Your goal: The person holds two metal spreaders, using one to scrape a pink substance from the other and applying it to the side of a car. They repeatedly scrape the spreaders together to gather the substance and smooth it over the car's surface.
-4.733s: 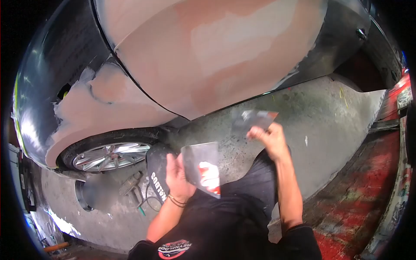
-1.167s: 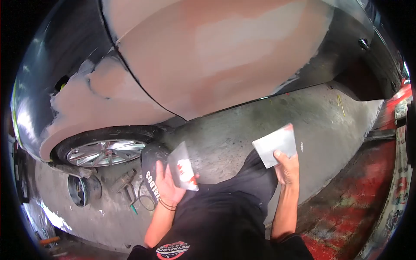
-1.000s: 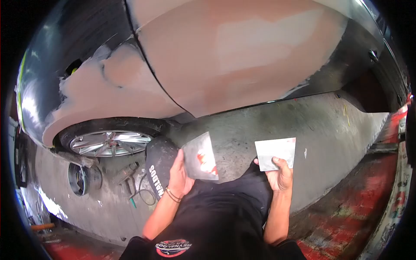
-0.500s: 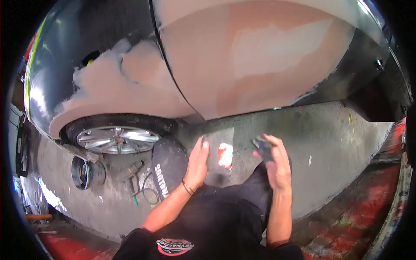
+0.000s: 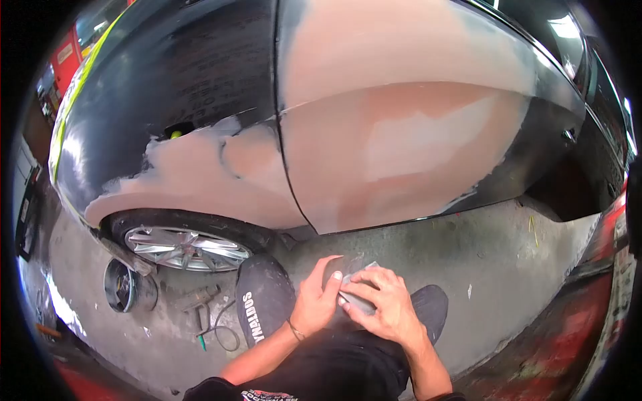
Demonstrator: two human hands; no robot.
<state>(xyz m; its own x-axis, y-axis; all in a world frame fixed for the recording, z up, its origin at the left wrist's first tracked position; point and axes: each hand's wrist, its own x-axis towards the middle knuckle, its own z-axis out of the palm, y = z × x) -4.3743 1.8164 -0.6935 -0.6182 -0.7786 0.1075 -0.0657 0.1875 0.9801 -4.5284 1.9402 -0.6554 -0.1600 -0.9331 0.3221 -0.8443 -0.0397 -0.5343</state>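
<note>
My hands meet in front of my lap, below the car door (image 5: 408, 147). My right hand (image 5: 391, 311) curls over a flat grey block (image 5: 361, 303); its grey surface shows between thumb and fingers. On the left, my left hand (image 5: 315, 301) bends round a thin greyish sheet (image 5: 349, 260), thumb up against the block. The sheet is mostly hidden, and its material is hard to make out. Pinkish-beige filler or primer patches cover much of the door and the dark fender (image 5: 200, 160).
A silver-spoked wheel (image 5: 187, 247) is at left under the fender. On the concrete floor lie a round metal can or ring (image 5: 130, 286) and a grey air tool (image 5: 200, 304) with a hose. My knees (image 5: 264, 294) are bent below the door.
The hands were apart, the left with the sheet, the right with a dark block. Now they have come together. The view has tilted up, showing more of the car.
</note>
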